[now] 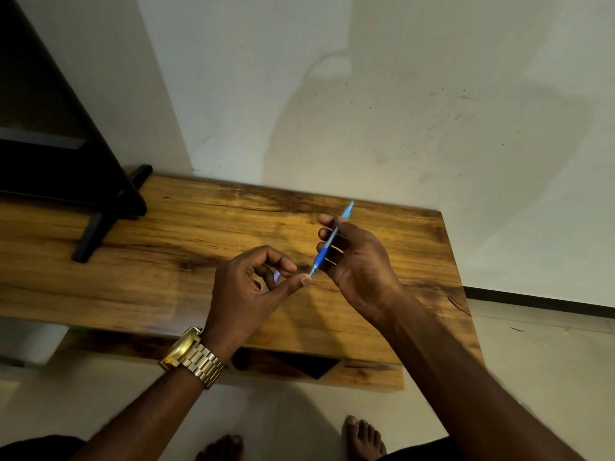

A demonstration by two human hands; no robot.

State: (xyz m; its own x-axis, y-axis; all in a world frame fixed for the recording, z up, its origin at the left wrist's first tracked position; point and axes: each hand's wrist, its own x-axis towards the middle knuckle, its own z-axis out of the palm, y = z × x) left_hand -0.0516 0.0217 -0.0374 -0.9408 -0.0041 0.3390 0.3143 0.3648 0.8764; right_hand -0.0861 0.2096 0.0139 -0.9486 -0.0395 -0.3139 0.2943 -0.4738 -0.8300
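Note:
My right hand (357, 261) grips a blue pen (329, 242) above the wooden table (166, 247). The pen slants with its tip down to the left and its pale end up by the fingertips. My left hand (246, 291) is curled just left of it, and its thumb tip touches the pen's tip. Something small and pale shows inside the curled left fingers; I cannot tell what it is. A gold watch (189, 356) sits on my left wrist.
A black screen on a stand (90, 234) occupies the table's left end. A white wall (366, 94) rises right behind the table. Pale floor tiles (532, 354) lie to the right and in front, with my bare feet (362, 437) at the bottom edge.

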